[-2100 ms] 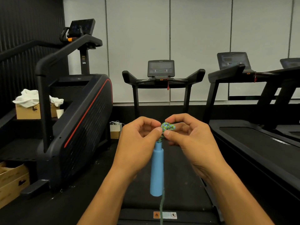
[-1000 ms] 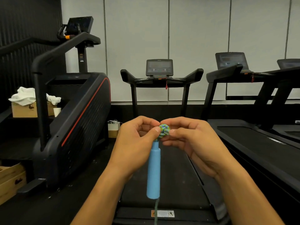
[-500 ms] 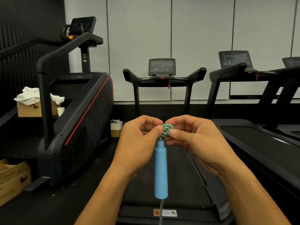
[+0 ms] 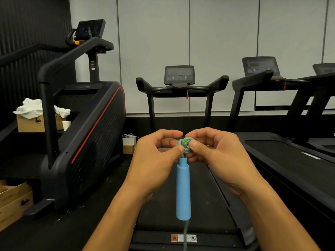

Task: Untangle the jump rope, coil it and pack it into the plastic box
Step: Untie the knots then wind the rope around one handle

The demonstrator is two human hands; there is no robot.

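Note:
A tight knot [image 4: 185, 145] of green-and-blue braided jump rope sits at chest height, pinched from both sides. My left hand [image 4: 155, 160] grips it with thumb and forefinger from the left. My right hand [image 4: 215, 156] does the same from the right, thumb on the knot's front. A light blue handle [image 4: 183, 191] hangs straight down from the knot. A dark green rope strand [image 4: 185, 234] leaves the handle's lower end and runs out of the bottom of the view. No plastic box is in view.
A treadmill [image 4: 181, 84] stands straight ahead, its belt under my hands. A stair climber [image 4: 87, 133] is on the left, two more treadmills [image 4: 272, 98] on the right. Cardboard boxes [image 4: 14, 200] sit at the lower left, another box with white cloth [image 4: 30, 113] further back.
The hands have stayed on the knot throughout, fingers shifting slightly on it. The handle swings a little beneath them and the camera view has drifted slightly.

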